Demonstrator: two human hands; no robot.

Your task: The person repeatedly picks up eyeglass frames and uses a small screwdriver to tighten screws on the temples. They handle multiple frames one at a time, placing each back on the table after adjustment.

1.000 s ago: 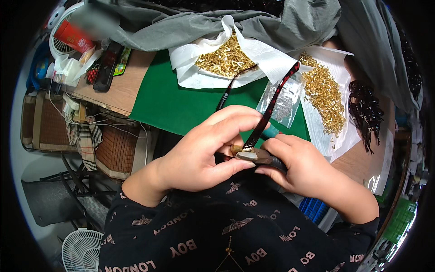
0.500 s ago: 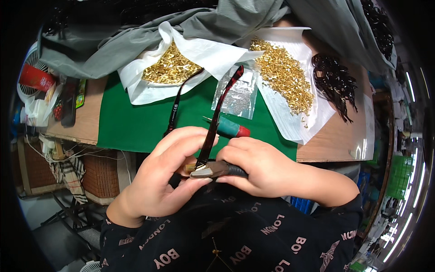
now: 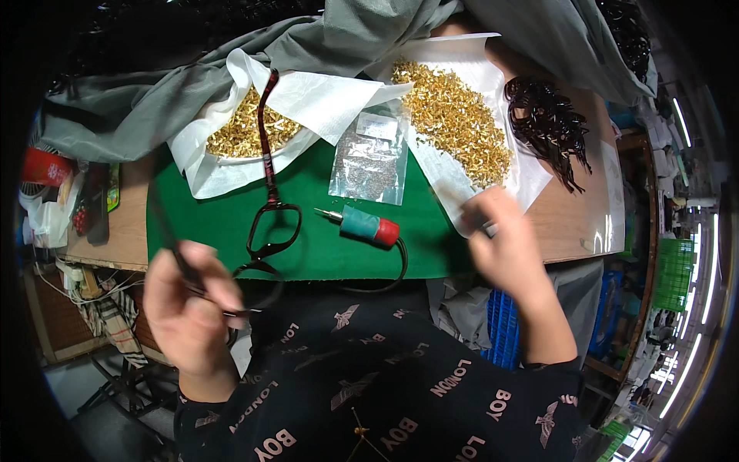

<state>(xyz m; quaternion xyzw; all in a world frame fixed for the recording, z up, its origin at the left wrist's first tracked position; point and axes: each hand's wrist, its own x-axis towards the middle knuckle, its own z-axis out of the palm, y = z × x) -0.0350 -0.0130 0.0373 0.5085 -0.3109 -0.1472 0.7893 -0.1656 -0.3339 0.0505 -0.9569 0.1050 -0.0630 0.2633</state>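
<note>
My left hand (image 3: 188, 308) is closed on a dark eyeglass frame (image 3: 268, 250) near one hinge. One reddish-brown temple of the frame points away over the green cloth; the other is smeared by motion beside my fingers. Over the edge of the right white sheet, my right hand (image 3: 508, 239) is curled round pliers (image 3: 489, 229), blurred and mostly hidden by the fingers. Between my hands a small teal and red electric screwdriver (image 3: 362, 225) lies on the cloth, its tip to the left and a dark cable trailing from it.
Gold-coloured small metal parts (image 3: 454, 115) lie heaped on white sheets (image 3: 443, 173). A clear bag (image 3: 369, 162) of tiny pieces rests on the green cloth (image 3: 308, 185). Dark temples (image 3: 550, 127) are piled at right. Grey fabric (image 3: 308, 46) drapes across the back; a blue crate (image 3: 504, 327) stands below.
My hands have parted: the left drew the eyeglass frame leftward, the right moved right and away with the pliers. The screwdriver and its cable now show fully.
</note>
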